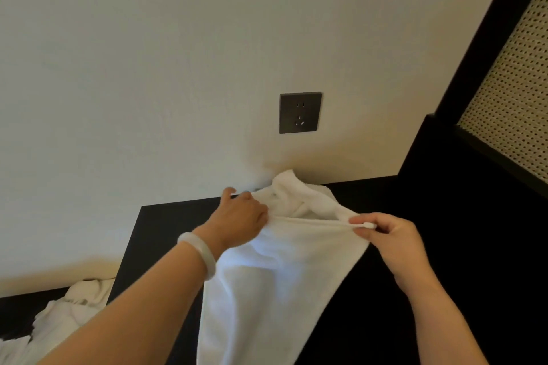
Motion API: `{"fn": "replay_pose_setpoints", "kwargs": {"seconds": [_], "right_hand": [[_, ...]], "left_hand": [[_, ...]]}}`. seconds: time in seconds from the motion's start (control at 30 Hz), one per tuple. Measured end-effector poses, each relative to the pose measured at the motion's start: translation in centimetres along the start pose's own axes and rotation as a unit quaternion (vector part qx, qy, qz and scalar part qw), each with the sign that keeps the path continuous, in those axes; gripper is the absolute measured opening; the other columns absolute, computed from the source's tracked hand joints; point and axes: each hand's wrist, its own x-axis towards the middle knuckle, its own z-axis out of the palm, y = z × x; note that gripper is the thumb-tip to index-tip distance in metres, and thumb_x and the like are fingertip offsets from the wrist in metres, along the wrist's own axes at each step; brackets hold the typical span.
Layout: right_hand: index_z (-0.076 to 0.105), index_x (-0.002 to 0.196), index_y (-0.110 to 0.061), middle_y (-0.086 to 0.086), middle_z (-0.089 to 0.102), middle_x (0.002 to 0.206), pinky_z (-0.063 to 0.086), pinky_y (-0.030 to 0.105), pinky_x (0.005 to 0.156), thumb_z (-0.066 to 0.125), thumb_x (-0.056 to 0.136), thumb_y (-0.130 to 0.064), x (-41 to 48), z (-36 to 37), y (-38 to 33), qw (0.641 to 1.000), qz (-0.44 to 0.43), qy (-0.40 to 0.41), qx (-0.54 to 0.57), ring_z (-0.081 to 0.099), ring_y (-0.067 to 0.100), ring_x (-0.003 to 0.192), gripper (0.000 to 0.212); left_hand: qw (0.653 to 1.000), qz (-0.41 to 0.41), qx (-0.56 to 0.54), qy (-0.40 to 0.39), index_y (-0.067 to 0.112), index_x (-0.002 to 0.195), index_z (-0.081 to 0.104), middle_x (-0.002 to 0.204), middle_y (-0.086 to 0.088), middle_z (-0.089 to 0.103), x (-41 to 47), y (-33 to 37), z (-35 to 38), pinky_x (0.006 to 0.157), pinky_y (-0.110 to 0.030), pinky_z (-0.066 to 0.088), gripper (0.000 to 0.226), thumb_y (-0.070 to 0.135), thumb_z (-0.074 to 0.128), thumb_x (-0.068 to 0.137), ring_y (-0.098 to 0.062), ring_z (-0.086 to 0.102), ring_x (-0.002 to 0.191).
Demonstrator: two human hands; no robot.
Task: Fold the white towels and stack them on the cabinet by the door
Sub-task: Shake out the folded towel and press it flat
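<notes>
A white towel [281, 270] lies spread over the black cabinet top [166, 222], its far end bunched against the wall and its near end hanging over the front. My left hand [240, 219] grips the towel's upper edge on the left. My right hand [391, 237] pinches the same edge on the right between thumb and fingers. The edge is stretched taut between both hands, just above the cabinet top.
More crumpled white towels [68, 308] lie at the lower left, below the cabinet's side. A dark wall socket [300, 112] sits on the cream wall behind. A black frame with a woven cane panel [516, 92] rises at the right.
</notes>
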Motion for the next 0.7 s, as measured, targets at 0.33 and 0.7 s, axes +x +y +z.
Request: {"fn": "replay_pose_setpoints", "kwargs": {"seconds": [0.33, 0.7], "right_hand": [[0.079, 0.080, -0.024, -0.008, 0.070, 0.105, 0.052, 0.040, 0.094, 0.072, 0.087, -0.006, 2.1, -1.5, 2.1, 0.998, 0.005, 0.060, -0.020, 0.065, 0.014, 0.099, 0.020], [0.072, 0.092, -0.030, -0.007, 0.066, 0.099, 0.044, 0.022, 0.069, 0.069, 0.090, -0.013, 2.1, -0.1, 2.4, 0.994, -0.005, 0.056, -0.092, 0.059, 0.008, 0.092, 0.017]], "left_hand": [[0.983, -0.174, -0.050, -0.029, 0.022, 0.091, 0.054, 0.081, 0.007, 0.050, -7.1, -3.4, 0.6, 0.085, -0.032, 0.040, 0.024, 0.022, 0.033, 0.103, -0.019, 0.055, 0.083], [0.936, -0.276, -0.216, 0.011, 0.019, 0.104, 0.043, 0.088, 0.004, 0.056, -6.5, -3.5, 2.4, 0.066, -0.026, 0.049, 0.036, 0.031, 0.072, 0.086, -0.013, 0.057, 0.073]]}}
